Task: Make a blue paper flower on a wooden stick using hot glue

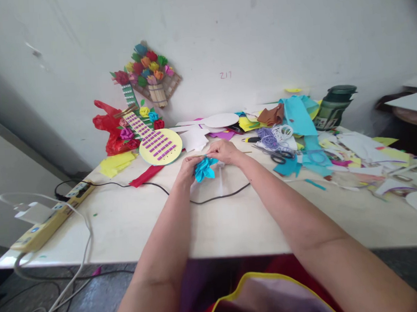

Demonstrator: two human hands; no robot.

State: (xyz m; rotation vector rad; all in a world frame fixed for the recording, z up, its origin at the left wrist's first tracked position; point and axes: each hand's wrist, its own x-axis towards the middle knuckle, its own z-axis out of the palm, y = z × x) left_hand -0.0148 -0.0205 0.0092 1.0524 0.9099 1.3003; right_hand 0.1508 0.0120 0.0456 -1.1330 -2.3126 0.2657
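A yellow-edged cloth (273,287) is nearest, below the near edge of the table (255,233). Midway between that edge and the far one, a blue flower (204,170) is held just above the surface: the left hand (187,170) pinches its left side, and the right hand (225,151) pinches its top, fingertips close together. A black cable (204,203) curves across the table on the near side of the hands. A power strip (53,226) lies along the left edge. Toward the far edge stand a toy guitar (165,149), left, and a bottle (334,108), right; scissors (282,158) lie between, nearer the right hand.
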